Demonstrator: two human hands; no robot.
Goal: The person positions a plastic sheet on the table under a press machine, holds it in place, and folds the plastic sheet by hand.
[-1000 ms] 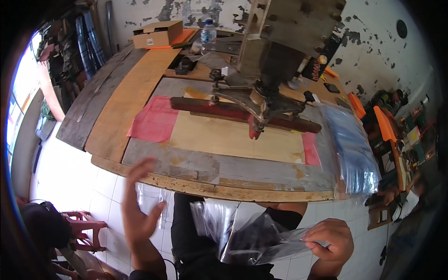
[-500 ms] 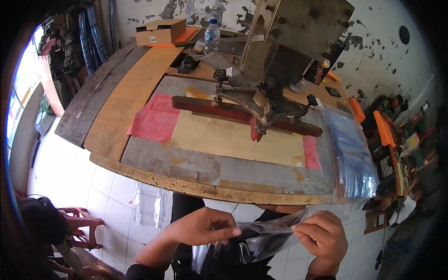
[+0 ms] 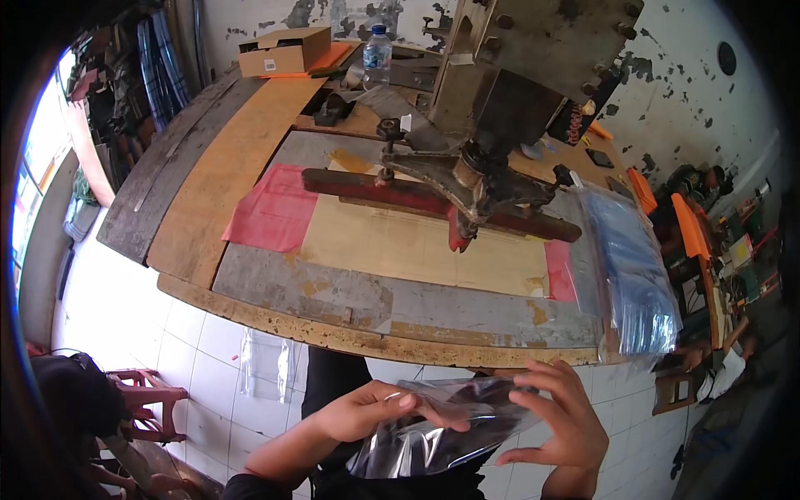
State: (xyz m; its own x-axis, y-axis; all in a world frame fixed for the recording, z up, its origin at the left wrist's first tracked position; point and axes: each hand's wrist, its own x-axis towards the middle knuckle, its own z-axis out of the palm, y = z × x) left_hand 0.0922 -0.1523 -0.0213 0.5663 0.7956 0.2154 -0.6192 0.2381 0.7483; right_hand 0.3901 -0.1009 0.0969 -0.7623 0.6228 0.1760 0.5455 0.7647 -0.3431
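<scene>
In the head view, a clear plastic sheet (image 3: 442,442) sags over my lap, below the table's front edge. My left hand (image 3: 367,408) grips its upper left part, the thumb on this side and the fingers showing through the film. At the sheet's right end my right hand (image 3: 567,421) has its fingers spread and curved; its fingertips are close to the film, and I cannot tell whether they touch it. Beyond both hands, a press with a red bar (image 3: 367,187) stands over a tan sheet (image 3: 417,246) with pink pieces (image 3: 271,208) at its ends.
A pile of clear bluish plastic sheets (image 3: 633,275) lies at the table's right edge. Farther back are a cardboard box (image 3: 283,52), a water bottle (image 3: 377,58) and a phone (image 3: 598,158). A red stool (image 3: 150,400) and a person (image 3: 71,408) are at lower left.
My right hand has gone from pinching the sheet's right end to spread fingers. The sheet, stretched between both hands before, now hangs wider and lower from my left hand.
</scene>
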